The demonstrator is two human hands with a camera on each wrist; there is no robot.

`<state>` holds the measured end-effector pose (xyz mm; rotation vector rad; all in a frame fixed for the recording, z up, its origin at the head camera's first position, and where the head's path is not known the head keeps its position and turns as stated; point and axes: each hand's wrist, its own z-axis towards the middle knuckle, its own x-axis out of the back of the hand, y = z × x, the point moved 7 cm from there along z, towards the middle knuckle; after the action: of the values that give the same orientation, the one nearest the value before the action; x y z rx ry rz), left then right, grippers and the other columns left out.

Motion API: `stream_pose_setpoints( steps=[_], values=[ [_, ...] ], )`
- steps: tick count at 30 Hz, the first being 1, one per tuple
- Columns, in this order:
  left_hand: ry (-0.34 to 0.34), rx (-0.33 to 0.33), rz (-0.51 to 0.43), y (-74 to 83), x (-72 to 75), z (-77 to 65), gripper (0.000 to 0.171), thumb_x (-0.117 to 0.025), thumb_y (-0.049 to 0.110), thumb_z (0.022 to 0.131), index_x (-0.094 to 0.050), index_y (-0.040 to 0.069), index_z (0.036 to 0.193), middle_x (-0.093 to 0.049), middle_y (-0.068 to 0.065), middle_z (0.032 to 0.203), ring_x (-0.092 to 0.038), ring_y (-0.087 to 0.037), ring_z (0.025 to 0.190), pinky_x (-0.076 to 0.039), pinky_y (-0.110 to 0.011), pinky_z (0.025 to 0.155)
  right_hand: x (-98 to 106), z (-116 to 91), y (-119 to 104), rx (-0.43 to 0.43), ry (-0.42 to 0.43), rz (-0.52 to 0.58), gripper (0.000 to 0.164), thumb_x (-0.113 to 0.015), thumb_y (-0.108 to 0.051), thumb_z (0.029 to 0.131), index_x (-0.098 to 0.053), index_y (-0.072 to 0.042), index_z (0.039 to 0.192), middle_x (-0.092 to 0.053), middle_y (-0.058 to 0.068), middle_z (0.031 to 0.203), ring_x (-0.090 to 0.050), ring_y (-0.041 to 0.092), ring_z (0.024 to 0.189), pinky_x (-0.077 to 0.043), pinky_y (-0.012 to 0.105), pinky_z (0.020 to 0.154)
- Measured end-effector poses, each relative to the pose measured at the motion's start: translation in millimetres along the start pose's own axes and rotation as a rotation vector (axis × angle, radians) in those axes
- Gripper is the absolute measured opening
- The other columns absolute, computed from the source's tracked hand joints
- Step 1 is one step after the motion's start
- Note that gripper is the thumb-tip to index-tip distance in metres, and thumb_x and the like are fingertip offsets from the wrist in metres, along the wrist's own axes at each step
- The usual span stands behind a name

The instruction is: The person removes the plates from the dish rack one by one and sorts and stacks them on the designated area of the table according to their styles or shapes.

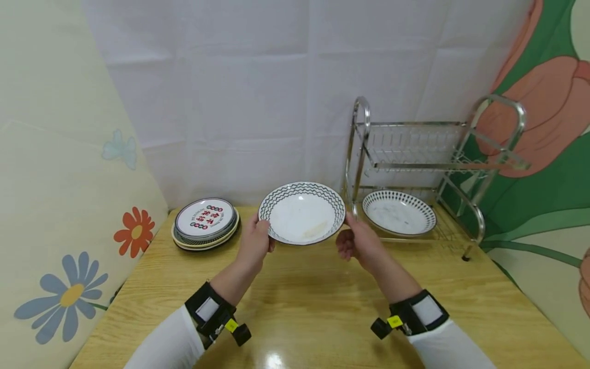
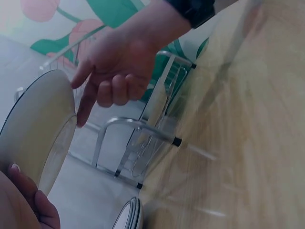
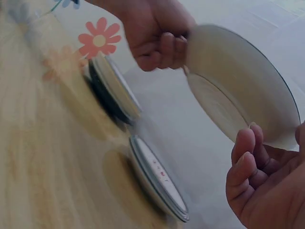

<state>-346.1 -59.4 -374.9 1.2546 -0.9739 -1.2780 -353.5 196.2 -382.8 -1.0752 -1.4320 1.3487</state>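
Both hands hold a round, shallow white plate (image 1: 301, 215) with a dark zigzag border, raised over the table and tipped toward the head camera. At its left edge, my left hand (image 1: 253, 240) grips the rim, thumb on top and fingers beneath. My right hand (image 1: 361, 241) pinches the right edge between thumb and index finger; its other fingers curl below the plate, as the left wrist view shows of that right hand (image 2: 124, 71). The plate's plain underside (image 3: 238, 76) faces the right wrist camera.
A stack of several plates (image 1: 206, 219), the top one with red lettering, sits at the table's back left. At the back right stands a two-tier metal dish rack (image 1: 428, 166), with a dark-patterned white dish (image 1: 398, 212) on its lower level. A white cloth (image 1: 239, 102) hangs behind.
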Motion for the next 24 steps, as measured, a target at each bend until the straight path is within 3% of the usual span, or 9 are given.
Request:
stream_pose_setpoints(
  steps=[4,12,18,24],
  values=[
    [0.078,0.01,0.006,-2.4,0.3,23.0,0.054,-0.038,0.01,0.094,-0.051,0.007,0.147,-0.053,-0.001,0.065,-0.044,-0.013,0.047,-0.038,-0.025,0.042,-14,-3,12,-0.044,-0.082,-0.016,0.066,-0.026,-0.05,0.111,-0.049,0.003,0.142,-0.061,-0.002,0.072,-0.058,0.009,0.054,-0.046,0.021,0.048],
    [0.199,0.085,0.069,-18.6,3.6,60.5,0.056,-0.041,0.012,0.094,-0.051,0.01,0.149,-0.055,-0.003,0.067,-0.046,-0.011,0.047,-0.041,-0.024,0.043,-41,-14,32,-0.126,-0.184,-0.099,0.063,-0.037,-0.05,0.11,-0.054,0.003,0.14,-0.061,0.003,0.086,-0.061,0.015,0.064,-0.047,0.025,0.051],
    [0.25,0.088,0.073,-43.5,13.2,78.4,0.04,-0.041,0.009,0.093,-0.065,0.003,0.125,-0.055,-0.004,0.065,-0.051,-0.012,0.049,-0.045,-0.025,0.042,-56,-24,39,-0.138,-0.256,-0.146,0.062,-0.04,-0.051,0.108,-0.058,0.002,0.136,-0.061,0.004,0.086,-0.062,0.016,0.065,-0.046,0.026,0.051],
    [0.267,0.127,0.129,-65.4,22.3,89.9,0.043,-0.041,0.011,0.096,-0.064,0.004,0.132,-0.055,-0.003,0.057,-0.051,-0.013,0.046,-0.044,-0.027,0.043,-61,-32,43,-0.123,-0.289,-0.166,0.059,-0.04,-0.046,0.109,-0.057,0.005,0.136,-0.061,0.006,0.087,-0.062,0.019,0.068,-0.047,0.025,0.05]
  ],
)
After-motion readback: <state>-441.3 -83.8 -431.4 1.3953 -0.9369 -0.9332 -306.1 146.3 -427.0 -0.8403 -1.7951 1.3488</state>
